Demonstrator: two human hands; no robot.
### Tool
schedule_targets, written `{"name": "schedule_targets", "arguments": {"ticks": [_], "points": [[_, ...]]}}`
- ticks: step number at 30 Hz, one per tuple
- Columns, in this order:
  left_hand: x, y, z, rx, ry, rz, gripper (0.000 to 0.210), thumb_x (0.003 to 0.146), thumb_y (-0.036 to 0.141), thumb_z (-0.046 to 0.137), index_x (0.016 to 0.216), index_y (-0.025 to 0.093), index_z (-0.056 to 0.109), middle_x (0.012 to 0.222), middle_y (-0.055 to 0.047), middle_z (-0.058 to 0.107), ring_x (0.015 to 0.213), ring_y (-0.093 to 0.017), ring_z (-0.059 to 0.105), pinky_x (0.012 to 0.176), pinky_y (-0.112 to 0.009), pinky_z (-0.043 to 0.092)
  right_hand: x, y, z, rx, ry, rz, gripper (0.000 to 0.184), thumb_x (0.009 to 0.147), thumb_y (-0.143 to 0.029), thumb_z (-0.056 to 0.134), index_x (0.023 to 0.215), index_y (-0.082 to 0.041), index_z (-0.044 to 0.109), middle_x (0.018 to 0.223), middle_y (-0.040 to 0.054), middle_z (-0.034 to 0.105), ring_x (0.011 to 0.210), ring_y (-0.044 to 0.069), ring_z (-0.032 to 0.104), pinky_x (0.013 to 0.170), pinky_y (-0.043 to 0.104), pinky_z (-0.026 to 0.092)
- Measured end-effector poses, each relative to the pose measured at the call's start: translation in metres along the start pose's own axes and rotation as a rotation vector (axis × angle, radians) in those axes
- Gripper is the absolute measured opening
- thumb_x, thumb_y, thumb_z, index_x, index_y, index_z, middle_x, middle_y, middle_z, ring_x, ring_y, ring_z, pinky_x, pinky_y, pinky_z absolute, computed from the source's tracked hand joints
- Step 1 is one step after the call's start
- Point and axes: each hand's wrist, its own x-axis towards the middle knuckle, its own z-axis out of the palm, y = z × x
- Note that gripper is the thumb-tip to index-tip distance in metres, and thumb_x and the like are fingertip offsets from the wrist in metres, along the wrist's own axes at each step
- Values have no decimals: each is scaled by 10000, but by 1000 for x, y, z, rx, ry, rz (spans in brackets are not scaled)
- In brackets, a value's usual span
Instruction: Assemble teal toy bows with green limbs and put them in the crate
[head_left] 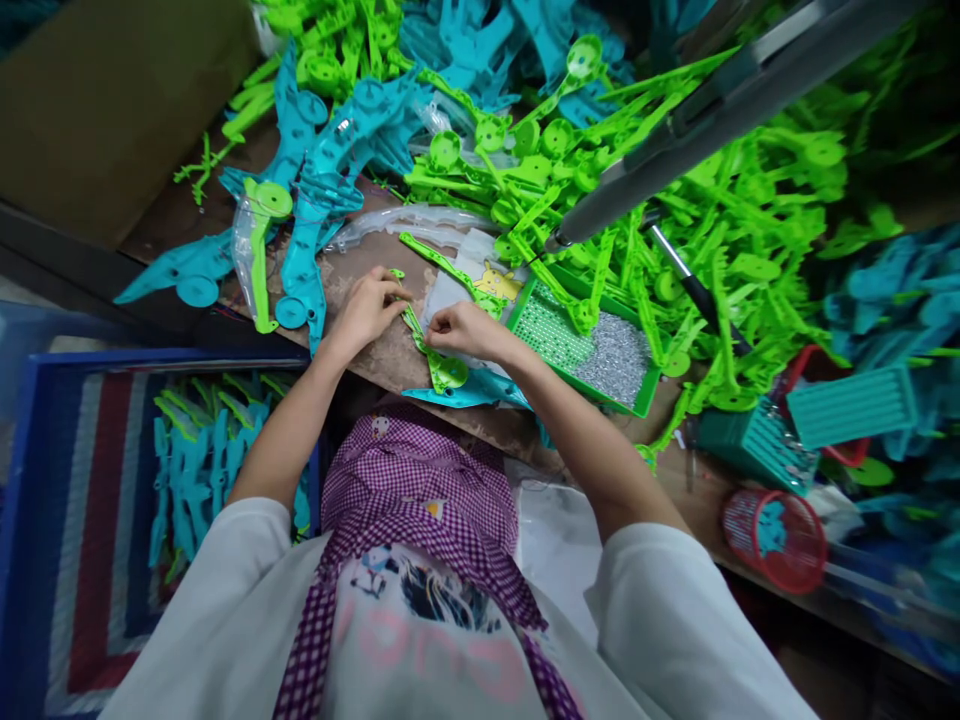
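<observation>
A lime-green plastic part (448, 372), narrow with a round disc at its near end, lies between my hands at the bench's front edge. My left hand (369, 312) is closed on its far end, the fingertips bent over it. Over the middle of the part, my right hand (463, 330) is pinched closed; whatever its fingertips hold is hidden. A turquoise plastic part (480, 388) lies partly beneath the green one. Just beyond my right hand, a second lime-green part (448, 265) rests on a pale sheet with a yellow cartoon figure (498, 282).
A green basket (637, 403) of small silvery pieces stands at right. Above hangs a grey powered screwdriver (637, 185). Heaped lime-green parts (750, 230) cover the back and right. Clear strips (420, 215) lie behind my hands. A blue crate (26, 450) holds assembled pieces at lower left.
</observation>
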Motion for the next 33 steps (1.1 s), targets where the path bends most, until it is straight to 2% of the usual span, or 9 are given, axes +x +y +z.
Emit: {"name": "schedule_targets", "arguments": {"ticks": [5,13,19,24,28,33], "points": [[0,1,-1,8,-6,2,189,821,188,645,969,195,764,1107,-65,625,1008,-213,602,934,-352,484,0,-9,1,-118,22,79,162,743,-261,562,683,-157,670,577,-16,522,586,94,431,575,260,257],[1,-1,1,-18,-11,-3,184,819,188,647,960,195,763,1102,-68,616,1013,-218,597,950,-361,475,3,-10,2,-172,-26,135,200,763,-304,555,755,-163,697,679,21,633,647,130,493,591,270,280],[1,0,1,-6,4,2,186,803,191,650,945,200,770,1034,-57,614,935,-201,600,901,-347,499,9,-20,-3,-292,-116,182,181,808,-289,559,767,-164,683,740,70,647,685,163,513,599,290,271],[2,0,1,-13,-11,2,187,809,200,646,950,194,769,1049,-61,613,929,-200,598,907,-356,495,10,-14,-8,-221,-202,139,181,838,-300,577,784,-155,672,687,29,619,656,136,496,608,268,299],[1,-1,2,-23,-10,0,181,814,193,647,952,198,765,1059,-58,611,960,-203,596,923,-354,488,1,-8,0,-180,-116,126,208,856,-342,573,845,-160,674,754,38,658,692,143,525,627,267,306],[-1,1,2,-10,8,-5,177,823,191,645,957,201,760,1066,-60,608,1013,-217,592,936,-357,480,-5,-14,13,-234,-27,223,186,865,-292,533,882,-168,670,868,94,694,794,195,574,651,290,320]]}}
